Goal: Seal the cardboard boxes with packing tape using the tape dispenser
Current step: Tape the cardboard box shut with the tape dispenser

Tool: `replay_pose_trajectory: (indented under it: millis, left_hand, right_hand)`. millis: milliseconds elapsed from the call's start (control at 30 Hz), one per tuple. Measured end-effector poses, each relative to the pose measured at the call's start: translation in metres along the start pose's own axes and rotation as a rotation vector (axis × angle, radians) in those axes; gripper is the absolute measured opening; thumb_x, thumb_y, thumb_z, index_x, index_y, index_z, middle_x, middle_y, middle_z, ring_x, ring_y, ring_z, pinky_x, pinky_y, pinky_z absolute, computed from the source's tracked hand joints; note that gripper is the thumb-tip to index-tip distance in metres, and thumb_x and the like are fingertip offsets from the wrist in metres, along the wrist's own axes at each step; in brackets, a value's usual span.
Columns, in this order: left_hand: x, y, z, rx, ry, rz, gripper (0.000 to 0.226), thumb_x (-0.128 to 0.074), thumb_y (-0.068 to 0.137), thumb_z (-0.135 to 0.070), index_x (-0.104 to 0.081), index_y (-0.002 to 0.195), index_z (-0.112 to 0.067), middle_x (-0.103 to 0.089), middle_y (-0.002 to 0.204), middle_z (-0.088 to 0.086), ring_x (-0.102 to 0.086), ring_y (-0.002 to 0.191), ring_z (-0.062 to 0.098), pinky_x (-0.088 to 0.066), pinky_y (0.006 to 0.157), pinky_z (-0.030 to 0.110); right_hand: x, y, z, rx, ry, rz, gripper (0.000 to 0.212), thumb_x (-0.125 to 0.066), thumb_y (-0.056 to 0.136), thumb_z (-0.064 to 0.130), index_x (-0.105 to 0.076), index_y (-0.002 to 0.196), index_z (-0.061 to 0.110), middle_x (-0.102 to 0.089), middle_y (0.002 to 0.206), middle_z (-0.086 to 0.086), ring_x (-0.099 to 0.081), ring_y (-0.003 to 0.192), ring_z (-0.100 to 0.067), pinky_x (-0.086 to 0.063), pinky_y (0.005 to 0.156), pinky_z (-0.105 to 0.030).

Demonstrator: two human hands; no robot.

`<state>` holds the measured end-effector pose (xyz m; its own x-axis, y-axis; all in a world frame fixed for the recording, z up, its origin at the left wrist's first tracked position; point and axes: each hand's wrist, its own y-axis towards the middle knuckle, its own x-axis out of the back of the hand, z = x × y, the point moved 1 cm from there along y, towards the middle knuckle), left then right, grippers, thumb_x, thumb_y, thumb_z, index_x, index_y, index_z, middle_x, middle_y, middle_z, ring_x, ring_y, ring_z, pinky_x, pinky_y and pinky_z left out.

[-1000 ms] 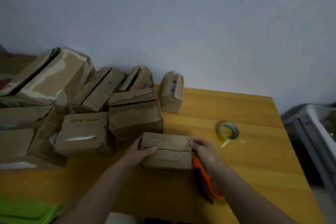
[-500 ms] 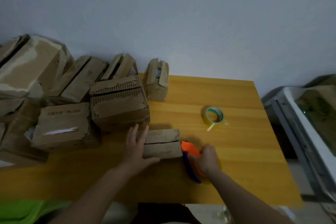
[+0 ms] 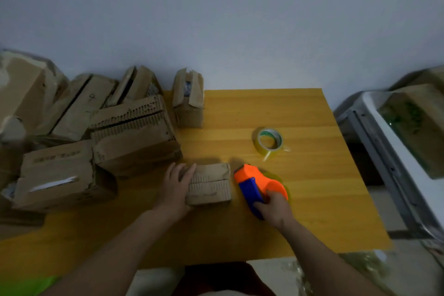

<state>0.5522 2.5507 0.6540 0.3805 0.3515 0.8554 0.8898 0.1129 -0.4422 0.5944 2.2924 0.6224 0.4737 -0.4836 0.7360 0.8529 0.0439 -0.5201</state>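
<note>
Compared with half a second earlier, the right hand [image 3: 274,209] had gripped and raised the orange-blue tape dispenser [image 3: 258,184]. The left hand [image 3: 176,187], fingers flat, steadied the worn, unsealed small box [image 3: 211,184] at the dispenser's 9 o'clock.

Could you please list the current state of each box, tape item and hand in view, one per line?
small cardboard box: flaps folded shut, no tape visible on the seam, lying on the table.
tape dispenser: gripped, nose beside the box's right end.
loose tape roll: lying flat on the table, unheld.
left hand: fingers straight, pressing on the box's left end.
right hand: curled round the dispenser handle.
box by the wall: top flaps ajar.
</note>
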Motion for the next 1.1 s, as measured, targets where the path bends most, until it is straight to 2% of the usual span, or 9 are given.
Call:
replay_pose_trajectory:
  millis: [100,300,400,467,533,667,767,933,1100]
  left_hand:
    - [0.003,0.016,-0.031,-0.083,-0.040,-0.013,0.105,-0.074,0.081,-0.032,0.001,0.154,-0.027,0.001,0.159,-0.002,0.010,0.148,0.023,-0.006,0.120,0.046]
    - [0.009,0.040,-0.081,-0.144,0.033,0.022,0.120,-0.081,0.073,-0.038,0.006,0.154,-0.024,0.010,0.162,-0.004,0.016,0.148,0.020,0.006,0.120,0.041]
    - [0.036,0.036,-0.095,-0.059,-0.404,0.061,0.091,-0.064,0.085,-0.003,-0.007,0.155,-0.018,-0.001,0.162,0.001,-0.005,0.148,0.017,-0.018,0.117,0.031]
    - [0.058,0.030,-0.102,0.002,-0.804,0.081,0.063,-0.048,0.092,0.006,-0.033,0.150,-0.015,-0.031,0.155,0.001,-0.036,0.133,0.012,-0.039,0.097,0.023]
    - [0.076,0.024,-0.101,0.035,-1.049,0.131,0.037,-0.046,0.095,0.004,-0.060,0.126,-0.011,-0.056,0.137,0.006,-0.052,0.120,0.016,-0.042,0.094,0.025]
    - [0.085,0.019,-0.097,-0.021,-1.155,0.258,0.036,-0.041,0.089,0.015,-0.067,0.098,-0.008,-0.066,0.116,0.017,-0.060,0.114,0.033,-0.046,0.101,0.040]
    - [0.089,0.013,-0.096,-0.082,-1.136,0.311,0.034,-0.037,0.092,0.010,-0.065,0.108,-0.003,-0.067,0.112,0.013,-0.065,0.104,0.022,-0.053,0.091,0.028]
    - [0.085,0.011,-0.091,0.012,-1.315,0.349,0.019,-0.049,0.097,-0.017,-0.066,0.101,-0.009,-0.067,0.114,0.014,-0.063,0.108,0.025,-0.045,0.103,0.040]
    - [0.075,0.005,-0.088,0.055,-1.424,0.348,0.028,-0.057,0.097,-0.025,-0.063,0.115,-0.005,-0.069,0.113,0.014,-0.069,0.099,0.022,-0.056,0.086,0.033]
  right_hand:
    - [0.047,-0.001,-0.007,0.083,0.279,0.047,0.027,-0.068,0.085,0.011,-0.046,0.069,0.014,-0.045,0.066,-0.004,-0.041,0.061,-0.016,-0.030,0.058,-0.030]
    - [0.130,-0.020,0.004,0.351,0.289,0.231,0.009,-0.067,0.085,0.001,-0.058,0.086,0.003,-0.058,0.078,-0.010,-0.056,0.071,-0.018,-0.043,0.065,-0.029]
    - [0.156,-0.028,0.012,0.372,0.236,0.368,0.012,-0.067,0.085,0.002,-0.065,0.095,0.007,-0.069,0.090,-0.006,-0.067,0.084,-0.017,-0.053,0.076,-0.032]
    - [0.167,-0.028,0.019,0.373,0.211,0.425,0.015,-0.068,0.085,0.003,-0.068,0.097,0.012,-0.071,0.096,-0.006,-0.069,0.090,-0.018,-0.055,0.082,-0.033]
    - [0.170,-0.025,0.024,0.373,0.194,0.462,0.017,-0.069,0.084,0.003,-0.069,0.098,0.012,-0.073,0.097,-0.004,-0.069,0.092,-0.018,-0.054,0.084,-0.034]
    - [0.172,-0.021,0.031,0.351,0.173,0.523,0.019,-0.069,0.084,0.004,-0.069,0.103,0.009,-0.072,0.099,-0.006,-0.069,0.093,-0.019,-0.055,0.085,-0.035]
    - [0.176,-0.020,0.035,0.347,0.154,0.549,0.026,-0.072,0.080,0.012,-0.067,0.105,0.007,-0.072,0.100,-0.008,-0.069,0.093,-0.021,-0.056,0.084,-0.035]
    - [0.177,-0.021,0.050,0.330,0.201,0.555,0.023,-0.074,0.080,0.031,-0.069,0.089,0.011,-0.069,0.077,0.004,-0.064,0.070,-0.010,-0.046,0.065,-0.021]
    - [0.171,-0.019,0.062,0.344,0.234,0.511,0.061,-0.073,0.066,0.058,-0.070,0.097,0.005,-0.072,0.091,-0.012,-0.065,0.076,-0.016,-0.047,0.071,-0.026]
